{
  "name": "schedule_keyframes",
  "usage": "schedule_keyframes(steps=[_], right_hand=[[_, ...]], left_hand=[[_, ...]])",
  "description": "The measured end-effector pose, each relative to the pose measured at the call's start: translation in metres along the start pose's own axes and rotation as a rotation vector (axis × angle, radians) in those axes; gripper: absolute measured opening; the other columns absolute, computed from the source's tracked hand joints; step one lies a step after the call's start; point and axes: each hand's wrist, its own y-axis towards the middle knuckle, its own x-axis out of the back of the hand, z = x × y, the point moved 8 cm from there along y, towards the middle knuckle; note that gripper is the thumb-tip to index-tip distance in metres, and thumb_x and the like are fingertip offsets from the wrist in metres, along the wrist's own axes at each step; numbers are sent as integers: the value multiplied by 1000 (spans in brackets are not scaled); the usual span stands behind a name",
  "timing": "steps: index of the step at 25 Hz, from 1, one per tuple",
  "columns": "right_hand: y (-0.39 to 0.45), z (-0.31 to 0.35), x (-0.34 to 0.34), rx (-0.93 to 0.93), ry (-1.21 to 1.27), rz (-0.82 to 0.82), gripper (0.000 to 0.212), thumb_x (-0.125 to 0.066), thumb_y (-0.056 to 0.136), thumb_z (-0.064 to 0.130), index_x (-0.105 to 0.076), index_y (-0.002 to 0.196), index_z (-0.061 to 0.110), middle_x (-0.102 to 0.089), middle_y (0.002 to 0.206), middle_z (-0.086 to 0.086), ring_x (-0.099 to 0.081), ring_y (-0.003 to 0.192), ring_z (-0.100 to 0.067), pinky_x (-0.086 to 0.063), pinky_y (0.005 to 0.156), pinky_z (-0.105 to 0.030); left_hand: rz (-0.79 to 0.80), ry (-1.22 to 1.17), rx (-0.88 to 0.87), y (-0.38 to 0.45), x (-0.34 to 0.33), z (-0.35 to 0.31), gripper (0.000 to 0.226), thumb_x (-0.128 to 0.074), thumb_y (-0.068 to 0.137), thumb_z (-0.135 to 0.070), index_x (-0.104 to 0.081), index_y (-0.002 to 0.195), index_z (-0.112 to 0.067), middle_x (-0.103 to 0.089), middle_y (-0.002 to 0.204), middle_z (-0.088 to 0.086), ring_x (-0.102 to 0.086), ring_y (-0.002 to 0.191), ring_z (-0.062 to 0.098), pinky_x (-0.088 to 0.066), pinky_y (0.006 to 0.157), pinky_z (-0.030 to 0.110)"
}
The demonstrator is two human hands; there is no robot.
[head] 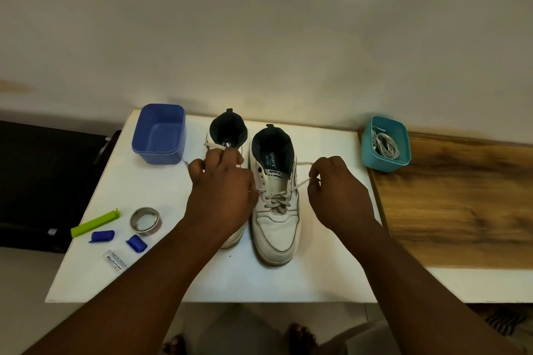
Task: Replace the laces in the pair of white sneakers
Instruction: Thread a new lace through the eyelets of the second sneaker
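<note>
Two white leather sneakers with dark blue lining stand side by side on a white rectangular table (pixel 331 268), toes toward the viewer and heels toward the pale wall. The right-hand white sneaker (pixel 275 228) is fully visible; a pale cream lace (pixel 278 197) crosses only its lower eyelets, and the upper eyelets stand unlaced. The left-hand white sneaker (pixel 229 135) is largely covered by the left hand (pixel 223 190), so that only its collar and part of its toe show.

The left hand lies with fingers curled over the gap between the two shoes, at the point where one end of the lace leaves the right-hand sneaker; the grip itself is hidden beneath the knuckles. The right hand (pixel 336 190) pinches the other end of the lace between thumb and fingertips, just to the right of the same sneaker, and the lace runs taut from the eyelets up to this pinch.

A blue square plastic tub (pixel 158 135) stands at the far left of the table. A teal square plastic tub (pixel 385 144), on the adjoining wooden surface (pixel 461 210), holds a coil of white laces (pixel 386 145). Near the left front of the table lie a green plastic clip (pixel 95 223), a roll of tape (pixel 145 220), two small blue plastic pieces (pixel 102 236), and a small white label strip (pixel 115 260).
</note>
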Motion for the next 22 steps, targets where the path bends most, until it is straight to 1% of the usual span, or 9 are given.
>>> schedule_keyframes(steps=[2, 4, 7, 10, 13, 15, 17, 19, 22], right_hand=[[0, -8, 6, -57, -21, -51, 3, -58, 99, 20, -58, 101, 22, -56, 107, -1, -56, 66, -21, -40, 55, -30], [0, -18, 8, -100, -29, -71, 9, -62, 98, 19, -60, 105, 22, -56, 114, -4, -60, 72, -23, -47, 59, -32], [2, -9, 12, -57, 197, -33, 35, -71, 94, 26, -59, 127, 26, -48, 135, 1, -63, 84, -16, -53, 75, -30], [-6, 50, 23, 203, 618, 77, 51, -73, 95, 25, -53, 142, 29, -48, 134, 10, -62, 90, -8, -47, 72, -13], [-28, 96, 25, 447, 806, 175, 44, -70, 97, 15, -56, 137, 21, -59, 117, 8, -62, 90, -18, -52, 71, -28], [-33, 99, 22, 446, 785, 166, 36, -75, 94, 22, -57, 126, 23, -57, 105, 17, -59, 81, -17, -49, 68, -27], [-35, 93, 24, 349, 760, 91, 54, -83, 84, 40, -49, 125, 30, -54, 108, 19, -57, 77, -13, -45, 66, -19], [-39, 94, 44, 361, 676, -150, 70, -84, 78, 50, -43, 130, 29, -49, 119, 10, -55, 83, -6, -46, 69, -14], [-53, 112, 63, 566, 498, -381, 47, -80, 88, 35, -57, 126, 19, -54, 114, 0, -57, 89, -11, -51, 70, -22]], left_hand=[[75, -40, 5, -3, 10, -3, 31, -52, 91, -55, -72, 93, -32, -59, 116, -10, -44, 121, 17, -27, 97, 42], [185, -176, 30, -11, 23, -2, 41, -48, 93, -59, -65, 76, -27, -64, 88, -10, -56, 99, 12, -32, 90, 38], [353, -819, 179, -26, 44, -1, 44, -51, 98, -54, -66, 73, -21, -72, 72, -6, -63, 65, 15, -50, 71, 35], [356, -1169, 223, -30, 66, -11, 29, -51, 101, -36, -71, 89, -19, -74, 74, 0, -70, 73, 18, -57, 72, 32], [319, -1439, 228, -29, 77, -16, 30, -46, 103, -30, -72, 94, -17, -70, 73, 4, -69, 72, 13, -58, 72, 25], [277, -1574, 276, -28, 77, -11, 28, -47, 103, -28, -71, 97, -15, -68, 74, 3, -66, 71, 13, -56, 73, 29], [192, -1691, 361, -27, 75, -3, 23, -51, 102, -27, -71, 99, -16, -68, 78, 1, -62, 70, 10, -52, 74, 31], [139, -1784, 508, -28, 66, 3, 22, -52, 102, -27, -70, 108, -16, -73, 83, -1, -66, 71, 9, -53, 75, 31], [252, -2040, 737, -38, 44, -8, 28, -50, 104, -29, -65, 123, -15, -78, 95, -1, -74, 80, 12, -58, 70, 29]])
